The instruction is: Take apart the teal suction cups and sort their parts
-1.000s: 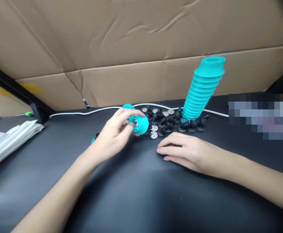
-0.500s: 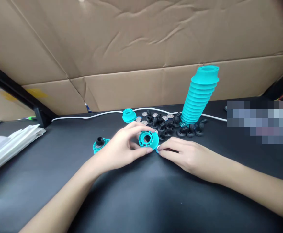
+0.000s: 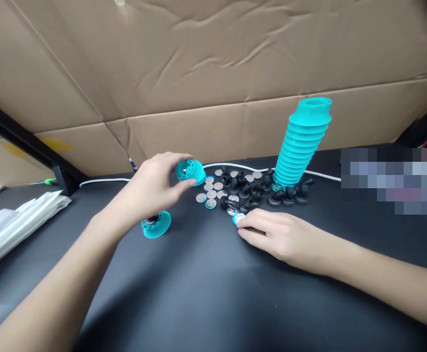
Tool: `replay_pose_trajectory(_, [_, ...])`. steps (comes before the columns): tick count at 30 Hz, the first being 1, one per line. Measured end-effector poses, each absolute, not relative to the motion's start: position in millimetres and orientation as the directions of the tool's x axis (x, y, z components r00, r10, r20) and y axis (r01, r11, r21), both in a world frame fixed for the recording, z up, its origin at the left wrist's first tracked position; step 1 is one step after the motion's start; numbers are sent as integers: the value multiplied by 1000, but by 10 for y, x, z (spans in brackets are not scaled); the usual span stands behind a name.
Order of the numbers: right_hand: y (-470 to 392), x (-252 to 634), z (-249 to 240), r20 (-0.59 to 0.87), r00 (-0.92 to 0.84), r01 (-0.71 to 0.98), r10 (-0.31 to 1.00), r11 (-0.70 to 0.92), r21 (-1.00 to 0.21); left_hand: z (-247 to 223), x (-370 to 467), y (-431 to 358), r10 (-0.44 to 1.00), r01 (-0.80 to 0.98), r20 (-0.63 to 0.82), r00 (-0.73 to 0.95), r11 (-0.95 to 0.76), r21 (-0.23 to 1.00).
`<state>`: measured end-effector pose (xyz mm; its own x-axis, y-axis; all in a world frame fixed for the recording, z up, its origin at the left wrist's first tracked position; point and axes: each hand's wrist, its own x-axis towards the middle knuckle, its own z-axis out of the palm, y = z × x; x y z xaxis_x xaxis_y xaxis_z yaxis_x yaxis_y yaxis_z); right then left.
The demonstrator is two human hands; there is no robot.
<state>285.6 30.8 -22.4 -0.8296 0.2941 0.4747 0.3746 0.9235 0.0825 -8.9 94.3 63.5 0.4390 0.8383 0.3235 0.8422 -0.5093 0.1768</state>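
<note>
At the back, my left hand [image 3: 155,183] closes thumb and fingers round a teal flared cup [image 3: 196,171] with a slotted ring end. Whether a second cup is nested in it, I cannot tell. Below that hand, a tilted teal cup [image 3: 158,227] with a black piece in it rests on the table, partly hidden by my wrist. My right hand [image 3: 279,234] pinches a silver coin-like disc [image 3: 239,218] with a blue edge, low at the table. Several similar discs [image 3: 211,194] lie between my hands, beside a pile of black plastic fittings [image 3: 245,190].
A tall, leaning stack of teal cups [image 3: 301,142] stands at the back right. A white cable [image 3: 228,165] runs along the cardboard wall [image 3: 213,132]. White flat packets [image 3: 23,227] lie on the left of the black table [image 3: 213,303].
My left hand has moved back and left with its teal cup, to where another teal cup stood. The discs show more fully now. My right hand stays almost in place, holding its disc.
</note>
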Motion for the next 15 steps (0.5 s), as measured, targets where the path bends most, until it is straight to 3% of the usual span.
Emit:
replay_pose_trajectory(3, [292,2866,-226,465,-829,392,310,916,88,733,-106,1183,859,862,243,451,-490,132])
replay_pose_trajectory(7, [292,2882,-255,469,-825,399,315,913,87,758,-121,1558,877,884,109,467,-467,-30])
replay_pose_trajectory(15, [311,2893,-268,474,-820,404,322,911,81,727,-117,1809,880,882,-66,469,-471,-3])
